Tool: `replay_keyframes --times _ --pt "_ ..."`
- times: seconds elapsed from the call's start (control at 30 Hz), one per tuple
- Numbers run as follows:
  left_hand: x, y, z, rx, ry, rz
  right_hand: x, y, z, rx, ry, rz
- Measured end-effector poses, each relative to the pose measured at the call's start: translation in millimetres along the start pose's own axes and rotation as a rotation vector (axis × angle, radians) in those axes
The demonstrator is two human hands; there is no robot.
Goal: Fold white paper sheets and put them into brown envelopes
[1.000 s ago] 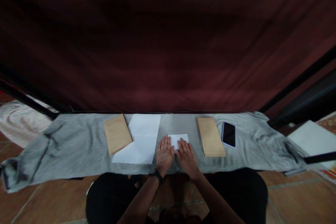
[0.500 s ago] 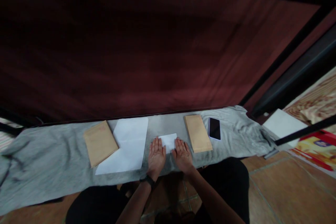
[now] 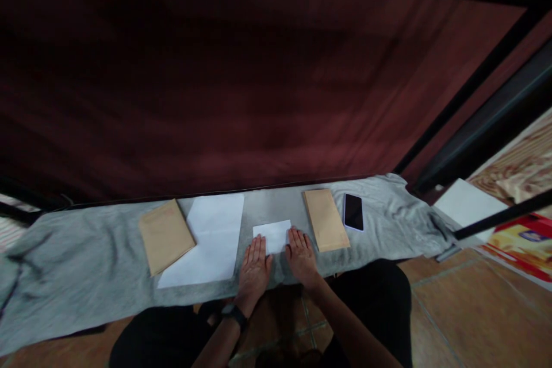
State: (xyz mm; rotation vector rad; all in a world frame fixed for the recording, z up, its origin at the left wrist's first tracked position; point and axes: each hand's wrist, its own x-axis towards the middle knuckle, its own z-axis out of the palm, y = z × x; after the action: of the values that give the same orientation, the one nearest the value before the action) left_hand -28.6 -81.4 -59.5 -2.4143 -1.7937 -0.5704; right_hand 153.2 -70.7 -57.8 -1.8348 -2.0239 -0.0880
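A small white folded paper (image 3: 274, 234) lies on the grey cloth in front of me. My left hand (image 3: 254, 267) rests flat, its fingertips on the paper's lower left corner. Along the paper's right edge lies my right hand (image 3: 301, 256), fingers stretched out and pointing away from me. Left of my hands is a stack of large white sheets (image 3: 215, 236), partly covered by brown envelopes (image 3: 167, 236). On the right, a long brown envelope (image 3: 326, 219) lies close to my right hand.
A grey cloth (image 3: 86, 264) covers the narrow surface, with a phone (image 3: 353, 212) on it at the right. Behind rises a dark red panel (image 3: 259, 98). At far right are a white flat object (image 3: 468, 204) and a red and yellow package (image 3: 524, 244). Tiled floor (image 3: 487, 305) shows below.
My left hand has slid down toward me and slightly left, uncovering the paper's upper left corner. My right hand has hardly moved.
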Motion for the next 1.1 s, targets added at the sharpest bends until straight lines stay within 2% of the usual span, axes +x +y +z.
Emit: replay_keyframes --times 0.07,0.23,0.53,0.8,1.0,1.1 --pt "-0.4 -0.2 -0.6 0.001 0.002 -0.005 5.5 -5.6 -1.3 0.016 -0.014 -0.024" --pt "-0.1 -0.2 2.9 0.008 -0.012 -0.004 15.7 -14.6 2.0 0.068 -0.071 -0.205" --pt "3.9 -5.0 3.3 0.009 -0.057 -0.009 14.6 11.9 1.7 0.020 -0.021 -0.106" --pt "22.0 -21.5 6.9 -0.035 -0.175 0.069 16.6 12.3 2.5 0.014 -0.038 -0.109" --pt "33.3 -14.0 -7.6 -0.170 -0.213 0.037 16.6 14.0 -3.6 0.021 -0.063 -0.104" --pt "37.3 -14.2 -21.6 -0.236 -0.204 0.009 14.3 19.5 -13.1 0.099 -0.081 -0.190"
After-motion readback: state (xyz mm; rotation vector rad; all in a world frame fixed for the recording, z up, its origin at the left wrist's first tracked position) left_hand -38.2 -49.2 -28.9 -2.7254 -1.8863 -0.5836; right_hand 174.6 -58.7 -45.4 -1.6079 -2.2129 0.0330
